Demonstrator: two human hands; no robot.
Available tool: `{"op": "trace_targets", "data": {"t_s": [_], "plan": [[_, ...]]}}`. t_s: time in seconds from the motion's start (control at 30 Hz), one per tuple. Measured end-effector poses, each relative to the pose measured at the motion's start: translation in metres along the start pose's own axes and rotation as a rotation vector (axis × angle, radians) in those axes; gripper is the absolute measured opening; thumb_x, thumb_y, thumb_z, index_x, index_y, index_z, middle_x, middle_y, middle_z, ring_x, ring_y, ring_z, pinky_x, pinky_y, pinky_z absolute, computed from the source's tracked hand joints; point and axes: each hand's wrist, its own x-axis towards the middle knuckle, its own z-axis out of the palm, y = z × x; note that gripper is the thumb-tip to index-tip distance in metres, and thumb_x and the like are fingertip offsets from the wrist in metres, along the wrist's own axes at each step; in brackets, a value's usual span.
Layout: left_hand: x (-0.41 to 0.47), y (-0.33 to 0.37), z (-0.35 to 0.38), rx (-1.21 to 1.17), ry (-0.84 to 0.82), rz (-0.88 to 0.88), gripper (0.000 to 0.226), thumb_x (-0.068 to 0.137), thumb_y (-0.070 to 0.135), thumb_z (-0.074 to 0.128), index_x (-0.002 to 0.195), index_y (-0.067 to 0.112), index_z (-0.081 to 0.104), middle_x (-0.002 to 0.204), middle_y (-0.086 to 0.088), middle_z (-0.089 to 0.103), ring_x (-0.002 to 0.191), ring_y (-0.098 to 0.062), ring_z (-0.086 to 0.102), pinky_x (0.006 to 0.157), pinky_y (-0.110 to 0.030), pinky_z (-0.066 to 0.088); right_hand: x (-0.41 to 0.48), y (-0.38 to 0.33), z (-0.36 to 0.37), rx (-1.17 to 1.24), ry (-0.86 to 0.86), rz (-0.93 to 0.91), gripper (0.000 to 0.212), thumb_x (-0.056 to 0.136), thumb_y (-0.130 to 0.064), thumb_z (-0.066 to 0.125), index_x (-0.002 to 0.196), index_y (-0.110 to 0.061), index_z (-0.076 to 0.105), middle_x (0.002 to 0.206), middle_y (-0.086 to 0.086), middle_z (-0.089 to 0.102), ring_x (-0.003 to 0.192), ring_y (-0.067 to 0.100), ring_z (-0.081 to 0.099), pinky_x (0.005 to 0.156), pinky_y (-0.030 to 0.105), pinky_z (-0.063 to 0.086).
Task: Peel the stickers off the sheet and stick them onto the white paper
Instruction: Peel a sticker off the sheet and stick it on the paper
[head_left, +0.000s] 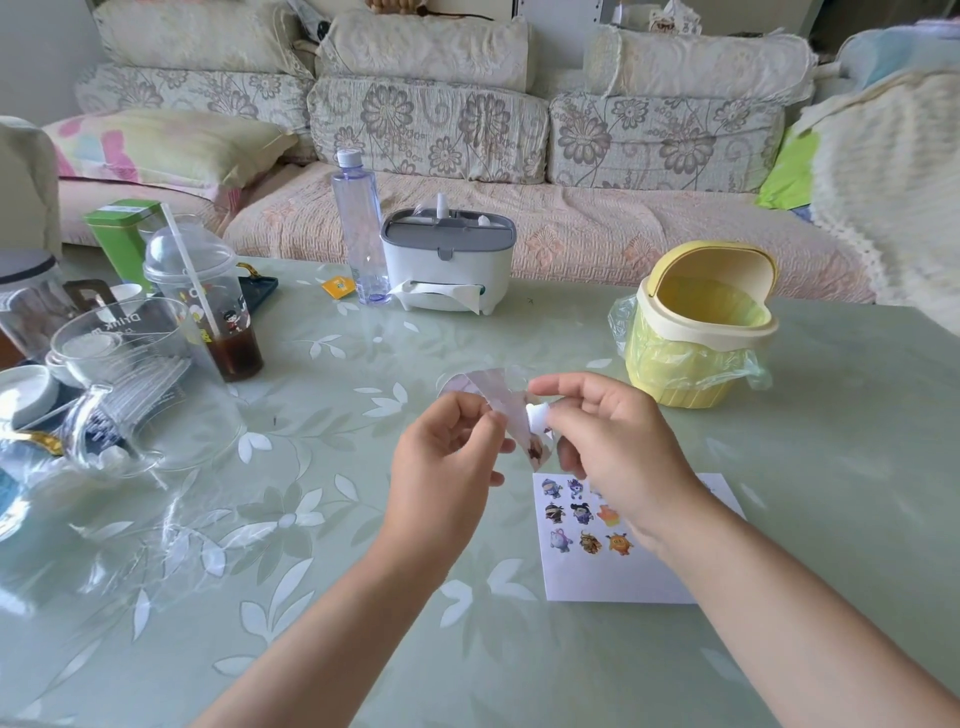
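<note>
Above the pale green, leaf-patterned glass bench (363, 597), the left hand (447, 452) holds a curled, pale glossy sticker sheet (498, 397) in a pinching grip. The right hand (613, 441) pinches a white curl at the sheet's edge. Just beneath lies the white rectangular paper (613, 579), bearing rows of cartoon stickers (582, 514). A clear glass jug (130, 338) shows "Drink", mirrored.

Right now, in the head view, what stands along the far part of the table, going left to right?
Domed cup with a straw → clear water bottle → white and grey tissue box → small yellow bin.
</note>
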Motion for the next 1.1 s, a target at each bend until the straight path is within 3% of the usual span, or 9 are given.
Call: {"op": "trace_targets", "data": {"t_s": [0.13,0.27,0.33,0.4,0.53,0.67,0.87,1.0,1.1], "plan": [[0.001,0.001,-0.001,-0.030,0.005,-0.054,0.017,0.096,0.012,0.054,0.080,0.014,0.060,0.087,-0.007,0.075,0.082,-0.018,0.073,0.063,-0.029,0.055,0.000,-0.001,-0.003,0.044,-0.107,-0.001,0.029,0.091,-0.004,0.058,0.101,-0.028,0.072,0.084,0.005,0.072,0.061,0.015,0.058,0.062,0.030,0.044],[0.004,0.001,-0.006,0.020,-0.044,-0.056,0.017,0.095,0.008,0.050,0.081,0.013,0.059,0.088,-0.009,0.075,0.080,-0.022,0.073,0.064,-0.030,0.054,-0.001,0.004,-0.010,-0.181,-0.177,-0.161,0.044,0.089,0.003,0.055,0.102,-0.034,0.074,0.094,-0.012,0.072,0.064,0.021,0.058,0.062,0.022,0.047],[0.005,0.002,-0.010,0.044,-0.090,-0.053,0.018,0.094,0.007,0.050,0.080,0.012,0.059,0.086,-0.007,0.076,0.076,-0.019,0.071,0.064,-0.029,0.054,0.001,0.008,-0.011,-0.317,-0.162,-0.274,0.049,0.089,0.002,0.061,0.110,-0.041,0.072,0.095,-0.018,0.068,0.063,0.012,0.057,0.063,0.017,0.046],[0.006,0.003,-0.013,0.071,-0.146,-0.048,0.021,0.094,0.008,0.051,0.076,0.013,0.059,0.083,-0.009,0.075,0.074,-0.016,0.068,0.064,-0.028,0.052,0.002,0.010,-0.011,-0.340,-0.170,-0.355,0.043,0.089,-0.005,0.070,0.112,-0.041,0.074,0.096,-0.015,0.067,0.069,0.014,0.060,0.065,0.018,0.049],[0.005,0.002,-0.017,0.099,-0.198,-0.058,0.025,0.095,0.008,0.051,0.073,0.016,0.058,0.085,-0.012,0.074,0.072,-0.014,0.066,0.062,-0.026,0.051,0.004,0.012,-0.014,-0.366,-0.176,-0.409,0.021,0.085,-0.012,0.079,0.089,-0.033,0.077,0.089,-0.009,0.067,0.068,0.015,0.059,0.063,0.020,0.046],[0.006,0.003,-0.017,0.124,-0.189,-0.109,0.021,0.096,0.011,0.051,0.078,0.013,0.060,0.086,-0.014,0.074,0.069,-0.012,0.065,0.062,-0.027,0.053,0.003,0.012,-0.019,-0.468,-0.143,-0.475,0.023,0.083,-0.007,0.078,0.079,-0.029,0.071,0.089,-0.010,0.065,0.069,0.015,0.062,0.063,0.020,0.046],[0.008,0.002,-0.015,0.068,-0.193,-0.272,0.017,0.096,0.009,0.048,0.091,0.005,0.063,0.062,0.006,0.069,0.058,-0.009,0.063,0.065,-0.030,0.057,0.000,0.015,-0.018,-0.547,-0.099,-0.682,0.017,0.079,-0.004,0.073,0.081,-0.021,0.070,0.085,-0.009,0.068,0.068,0.010,0.065,0.061,0.035,0.054],[0.008,-0.002,-0.016,0.178,-0.156,-0.104,0.022,0.094,0.007,0.054,0.106,0.025,0.058,0.070,0.001,0.070,0.061,-0.014,0.063,0.065,-0.035,0.057,-0.001,0.016,-0.018,-0.578,-0.073,-0.642,0.017,0.079,-0.010,0.073,0.079,-0.026,0.069,0.077,-0.016,0.064,0.063,0.007,0.064,0.060,0.028,0.053],[0.011,-0.002,-0.018,0.374,-0.201,0.063,0.034,0.093,0.008,0.050,0.092,0.036,0.070,0.079,0.001,0.071,0.071,-0.022,0.064,0.068,-0.039,0.058,-0.003,0.014,-0.017,-0.551,-0.079,-0.449,0.018,0.080,-0.016,0.078,0.076,-0.030,0.068,0.066,-0.014,0.063,0.055,0.010,0.059,0.055,0.018,0.045]]}}
